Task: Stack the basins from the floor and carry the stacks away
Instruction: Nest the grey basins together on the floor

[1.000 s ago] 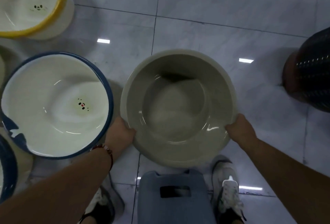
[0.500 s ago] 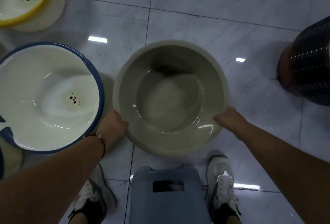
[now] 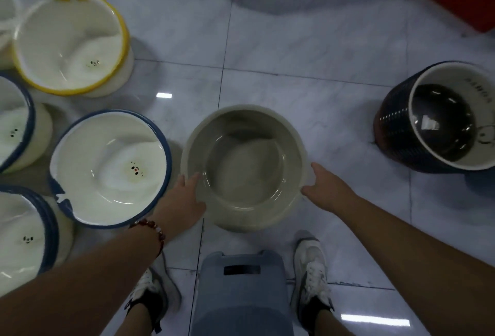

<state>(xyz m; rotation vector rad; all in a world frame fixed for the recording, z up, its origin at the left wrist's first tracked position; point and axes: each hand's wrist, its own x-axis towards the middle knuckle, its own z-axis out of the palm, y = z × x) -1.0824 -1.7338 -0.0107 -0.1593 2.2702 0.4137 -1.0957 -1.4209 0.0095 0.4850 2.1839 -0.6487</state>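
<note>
Both hands (image 3: 187,196) (image 3: 325,192) flank the grey basin (image 3: 245,167), fingers relaxed at its rim.

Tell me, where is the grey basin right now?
The grey basin sits on the floor mid-view, between the left hand and right hand, beside the blue-rimmed basin.

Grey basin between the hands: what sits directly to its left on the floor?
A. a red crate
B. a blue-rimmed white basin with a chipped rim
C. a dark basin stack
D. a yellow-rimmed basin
B: the blue-rimmed white basin lies just left of the grey basin, its rim broken at the lower left.
</note>
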